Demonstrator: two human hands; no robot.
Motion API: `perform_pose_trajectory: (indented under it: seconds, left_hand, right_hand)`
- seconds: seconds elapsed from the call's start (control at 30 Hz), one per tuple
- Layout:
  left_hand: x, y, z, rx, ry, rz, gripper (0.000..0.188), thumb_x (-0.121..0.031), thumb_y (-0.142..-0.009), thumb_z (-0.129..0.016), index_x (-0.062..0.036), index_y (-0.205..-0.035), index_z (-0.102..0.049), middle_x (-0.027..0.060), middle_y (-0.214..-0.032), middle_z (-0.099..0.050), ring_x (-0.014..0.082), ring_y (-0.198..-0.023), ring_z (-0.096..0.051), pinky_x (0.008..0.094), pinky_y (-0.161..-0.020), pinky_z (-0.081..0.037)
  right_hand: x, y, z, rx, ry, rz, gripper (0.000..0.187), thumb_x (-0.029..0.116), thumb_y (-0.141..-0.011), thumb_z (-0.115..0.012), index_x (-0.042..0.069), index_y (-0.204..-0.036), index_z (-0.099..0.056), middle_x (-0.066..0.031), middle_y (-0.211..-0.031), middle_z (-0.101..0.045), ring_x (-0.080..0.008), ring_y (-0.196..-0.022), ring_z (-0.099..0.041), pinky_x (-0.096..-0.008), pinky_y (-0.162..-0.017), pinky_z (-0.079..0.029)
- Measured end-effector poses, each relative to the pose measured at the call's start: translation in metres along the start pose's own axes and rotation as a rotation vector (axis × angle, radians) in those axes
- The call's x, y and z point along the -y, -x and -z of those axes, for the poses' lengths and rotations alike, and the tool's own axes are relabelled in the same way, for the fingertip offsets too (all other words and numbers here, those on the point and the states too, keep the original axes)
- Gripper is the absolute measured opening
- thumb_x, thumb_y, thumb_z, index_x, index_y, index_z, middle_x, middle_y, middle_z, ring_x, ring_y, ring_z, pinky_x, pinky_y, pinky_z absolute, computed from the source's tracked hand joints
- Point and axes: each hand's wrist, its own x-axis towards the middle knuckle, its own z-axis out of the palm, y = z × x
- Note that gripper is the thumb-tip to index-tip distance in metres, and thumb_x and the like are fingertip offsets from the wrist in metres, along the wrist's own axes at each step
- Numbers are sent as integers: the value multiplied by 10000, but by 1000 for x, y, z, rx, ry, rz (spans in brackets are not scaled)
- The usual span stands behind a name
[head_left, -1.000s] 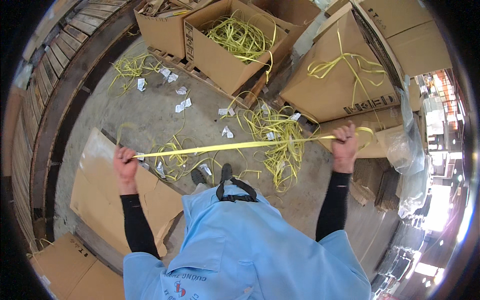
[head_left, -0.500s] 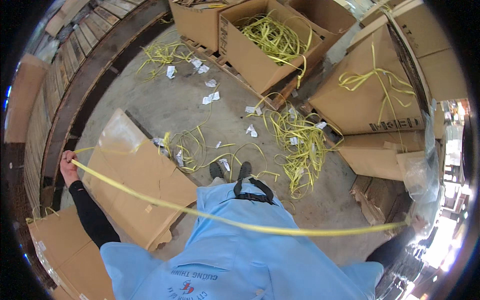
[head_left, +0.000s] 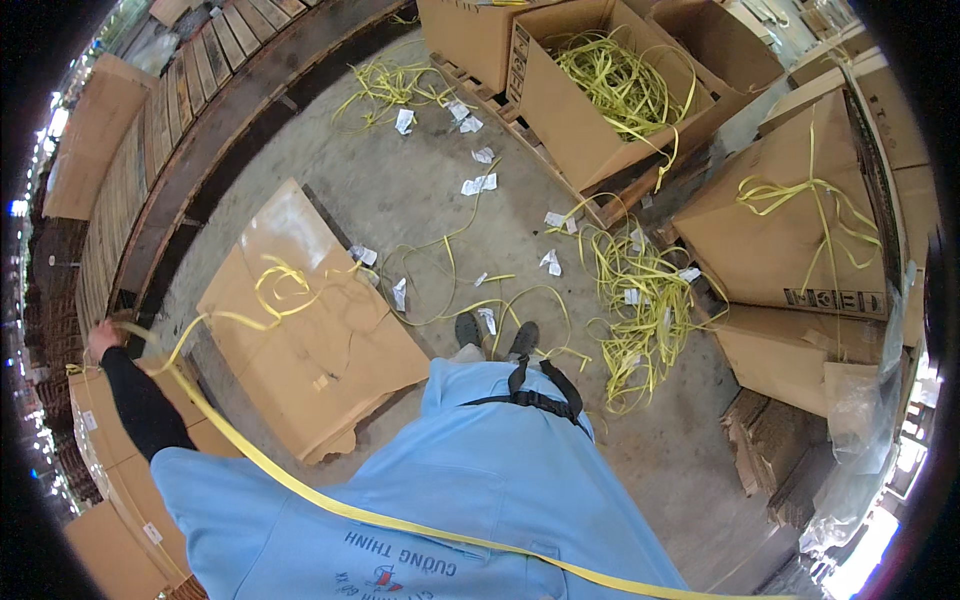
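Note:
At the far left, my left hand [head_left: 103,338] is closed around a long yellow strap [head_left: 268,466]. From there the strap sags across the front of my light blue shirt [head_left: 480,470] and runs out at the lower right edge. A loose part of it curls over a flat, torn-edged cardboard sheet [head_left: 290,365] lying on the floor to my left. Beside my left forearm stand cardboard boxes [head_left: 135,460]. My right hand is outside the picture, so its hold on the strap cannot be seen.
A tangled heap of yellow strap [head_left: 640,320] lies on the floor right of my shoes [head_left: 523,338]. Ahead, an open carton [head_left: 565,130] on a pallet holds more strap. Stacked cardboard [head_left: 790,230] stands at the right. Wooden slats [head_left: 150,130] curve along the left.
My left hand has shifted a little left and down with the strap. My right hand has gone out of view at the lower right. The view has shifted and turned.

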Motion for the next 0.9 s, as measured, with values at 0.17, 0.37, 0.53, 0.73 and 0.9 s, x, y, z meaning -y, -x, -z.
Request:
perform_pose_trajectory:
  seconds: [0.17,0.37,0.53,0.73,0.9]
  left_hand:
    - [-231,23,64,-86,770,115,305,-136,-835,-637,-13,-1110,-686,218,-947,-688,325,-878,-672,427,-732,-541]
    - [-533,252,218,266,2440,113,337,-218,-1010,-429,-16,-1218,-600,100,-1129,-646,215,-981,-598,363,-898,-474]
    - [-563,461,337,655,2339,-423,353,-225,-1031,-443,6,-1274,-551,127,-1229,-628,205,-1133,-570,353,-972,-444]
    - [-545,496,349,629,2288,-609,308,-190,-1029,-452,5,-1251,-539,127,-1222,-639,171,-1067,-592,313,-906,-486]
    - [-567,472,356,1048,2774,195,131,-96,-989,-505,-33,-1091,-559,105,-1067,-650,165,-949,-632,297,-760,-530]
  right_hand:
    - [92,7,-72,405,-159,128,486,476,-861,-644,129,-1193,-571,-55,-904,-606,-203,-758,-564,-368,-659,-481]
    - [311,206,-204,861,-399,441,466,456,-899,-651,81,-1167,-589,-51,-817,-620,-147,-646,-602,-275,-570,-508]
    - [397,510,-222,1873,-694,779,562,430,-1025,-413,-10,-1371,-463,-163,-1230,-616,-234,-1099,-606,-372,-912,-503]
    - [429,615,-236,1793,-984,250,429,400,-1041,-425,78,-1307,-520,-48,-1197,-591,-169,-1082,-560,-338,-924,-467]
    - [444,609,-226,1674,-1255,470,350,297,-1010,-540,-21,-1129,-624,-94,-1042,-660,-164,-959,-603,-333,-883,-486]
